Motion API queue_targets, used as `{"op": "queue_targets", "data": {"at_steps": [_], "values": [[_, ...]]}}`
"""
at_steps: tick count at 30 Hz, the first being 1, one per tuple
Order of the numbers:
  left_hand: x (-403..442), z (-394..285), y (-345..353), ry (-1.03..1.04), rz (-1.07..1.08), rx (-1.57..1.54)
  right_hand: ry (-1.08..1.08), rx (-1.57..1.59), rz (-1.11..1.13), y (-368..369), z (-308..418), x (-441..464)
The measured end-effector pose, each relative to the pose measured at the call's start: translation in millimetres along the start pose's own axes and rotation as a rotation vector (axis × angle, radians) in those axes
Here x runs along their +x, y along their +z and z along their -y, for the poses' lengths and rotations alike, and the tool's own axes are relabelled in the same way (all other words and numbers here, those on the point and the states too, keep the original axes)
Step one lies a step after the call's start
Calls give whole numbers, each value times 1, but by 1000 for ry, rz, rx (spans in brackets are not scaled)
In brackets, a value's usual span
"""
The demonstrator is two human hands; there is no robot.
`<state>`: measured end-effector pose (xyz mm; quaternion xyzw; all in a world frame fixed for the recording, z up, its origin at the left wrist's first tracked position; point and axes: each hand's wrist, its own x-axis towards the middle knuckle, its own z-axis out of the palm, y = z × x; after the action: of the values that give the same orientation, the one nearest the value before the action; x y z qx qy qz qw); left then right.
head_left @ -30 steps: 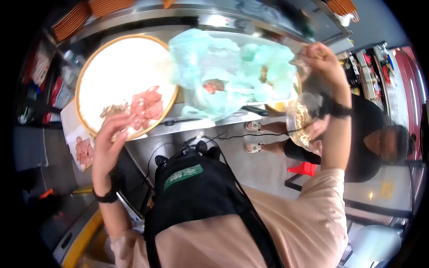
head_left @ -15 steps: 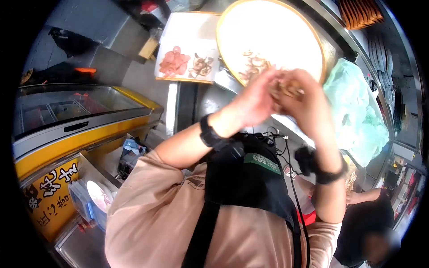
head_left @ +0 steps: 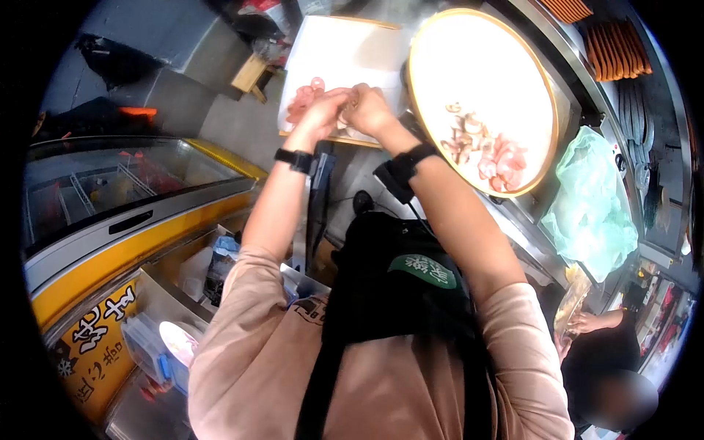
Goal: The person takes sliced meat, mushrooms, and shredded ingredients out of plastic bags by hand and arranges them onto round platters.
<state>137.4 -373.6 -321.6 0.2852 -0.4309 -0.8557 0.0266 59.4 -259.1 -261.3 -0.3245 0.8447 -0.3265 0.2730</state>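
Both of my hands meet over the front part of a white square tray [head_left: 359, 44]. My left hand [head_left: 323, 117] has its fingers reaching toward the right one, beside pink meat slices [head_left: 301, 101] on the tray. My right hand [head_left: 367, 110] is closed around mushroom pieces, mostly hidden by its fingers. To the right, a round white tray with a wooden rim [head_left: 484, 66] bears sliced mushrooms [head_left: 463, 136] and pink meat slices [head_left: 504, 165] near its front edge.
Green plastic bags [head_left: 592, 202] lie right of the round tray. At the lower right, a person [head_left: 605, 352] in black has their hands at a clear container [head_left: 574, 297]. A yellow glass-topped freezer [head_left: 139, 220] stands left, near a small wooden stool [head_left: 251, 75].
The view has swung left. My hands have moved from above the round tray to the square tray, covering the mushrooms there.
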Motion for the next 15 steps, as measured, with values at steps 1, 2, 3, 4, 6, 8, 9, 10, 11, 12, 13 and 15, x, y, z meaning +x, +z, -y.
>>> {"op": "queue_targets", "data": {"at_steps": [1,2,3,4,6,8,9,10,11,12,13,15], "values": [[16,8,-10,1,-1,-3,20,-78,-32,11,-6,9],[33,19,-20,-47,-46,183,21,-79,-28,22,-18,18],[37,21,-19,-98,-88,367,19,-127,4,23,-20,19],[39,24,-18,-24,-76,566,18,-176,34,22,-23,21],[36,24,-17,25,-85,689,156,-64,147,-12,0,3],[24,17,-11,82,-115,882,52,-164,81,-31,-5,-21],[20,15,-12,78,-104,884,-34,-70,104,-52,-2,-41],[15,14,-14,208,-86,1047,-120,24,127,-83,14,-68],[10,13,-15,345,-66,1207,-75,104,173,-114,36,-96],[7,11,-14,360,-7,1275,-61,163,193,-137,43,-118],[7,16,-15,361,2,1276,-69,87,192,-161,46,-140],[15,24,-17,405,-6,1300,87,163,118,-205,62,-181]]}}
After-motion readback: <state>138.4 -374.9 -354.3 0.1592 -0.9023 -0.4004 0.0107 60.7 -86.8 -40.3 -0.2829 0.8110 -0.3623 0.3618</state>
